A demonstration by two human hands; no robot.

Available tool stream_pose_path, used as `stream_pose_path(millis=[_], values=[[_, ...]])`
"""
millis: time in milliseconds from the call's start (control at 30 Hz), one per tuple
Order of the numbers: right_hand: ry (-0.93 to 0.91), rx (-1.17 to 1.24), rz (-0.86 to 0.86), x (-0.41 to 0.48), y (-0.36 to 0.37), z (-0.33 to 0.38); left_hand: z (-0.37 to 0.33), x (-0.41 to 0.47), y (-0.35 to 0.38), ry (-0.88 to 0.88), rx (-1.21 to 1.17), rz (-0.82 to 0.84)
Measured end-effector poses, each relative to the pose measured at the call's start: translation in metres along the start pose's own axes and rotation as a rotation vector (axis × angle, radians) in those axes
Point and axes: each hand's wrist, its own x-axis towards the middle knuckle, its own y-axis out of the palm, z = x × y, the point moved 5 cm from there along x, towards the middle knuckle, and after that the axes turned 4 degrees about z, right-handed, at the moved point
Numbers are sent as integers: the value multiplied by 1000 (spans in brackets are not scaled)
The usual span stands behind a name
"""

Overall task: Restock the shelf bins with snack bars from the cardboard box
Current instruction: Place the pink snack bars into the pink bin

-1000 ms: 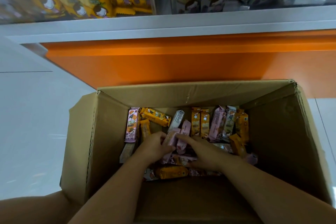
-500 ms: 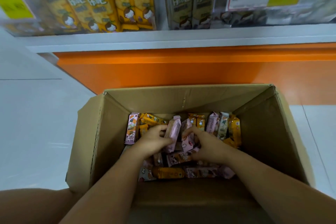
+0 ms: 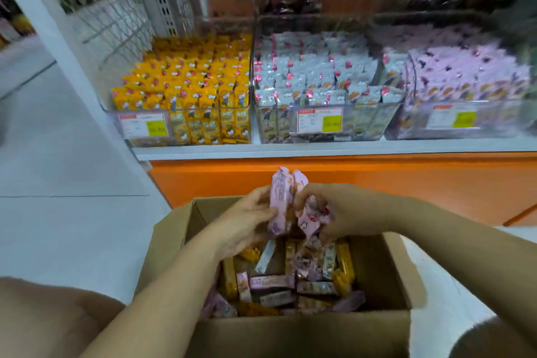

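The left hand [image 3: 247, 221] pinched one pink bar [image 3: 278, 200]; the right hand [image 3: 345, 212] clutched a loose bunch [image 3: 309, 219], which could spill into the cardboard box [image 3: 290, 334].

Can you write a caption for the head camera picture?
Left hand and right hand hold pink snack bars above the cardboard box, facing stocked shelf bins.

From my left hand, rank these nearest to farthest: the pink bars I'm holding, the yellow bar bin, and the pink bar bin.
1. Pink snack bars, gripped in the left hand itself.
2. Yellow bar bin, at the shelf's left end.
3. Pink bar bin, on the shelf's far right.
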Motion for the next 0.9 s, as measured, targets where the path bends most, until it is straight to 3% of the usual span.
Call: stream_pose_path(millis=[100, 300, 533, 900], values=[[-39, -46, -122, -29, -31, 16, -31, -15, 16, 112, -12, 35], [-96, 92, -276, -57, -52, 26, -78, -33, 45, 208, -42, 12], [-87, 195, -439, -93, -73, 2, -137, -22, 78, 415, 269, -165], [6, 425, -969, -152, -111, -95, -199, 38, 186, 665, 593, -230]])
